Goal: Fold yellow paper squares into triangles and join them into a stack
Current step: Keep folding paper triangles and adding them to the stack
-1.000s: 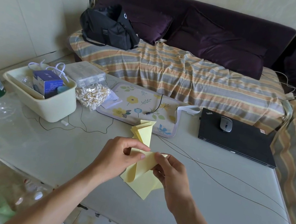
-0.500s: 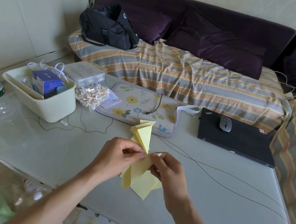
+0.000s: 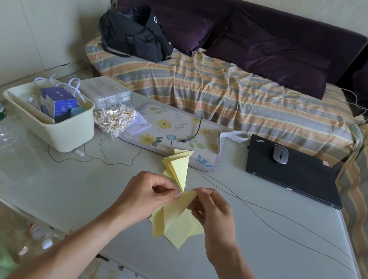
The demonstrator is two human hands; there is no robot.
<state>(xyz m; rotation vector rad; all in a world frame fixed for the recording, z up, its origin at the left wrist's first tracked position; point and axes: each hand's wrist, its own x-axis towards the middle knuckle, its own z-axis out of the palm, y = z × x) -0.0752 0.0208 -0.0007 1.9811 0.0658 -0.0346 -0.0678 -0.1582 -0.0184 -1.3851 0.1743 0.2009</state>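
1. Since one second ago the yellow sheet (image 3: 177, 220) at lower centre has closed from a loose curl into a narrower fold, so this triangle seems nearly formed
2. The left hand (image 3: 147, 196) and right hand (image 3: 211, 212) both pinch its top corner; the joined stack (image 3: 177, 166) lies just above, apparently on the table (image 3: 51, 181)

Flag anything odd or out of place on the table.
Nothing is spilled or damaged. One oddity: the mouse sits on the closed laptop. Both hands pinch the yellow paper.
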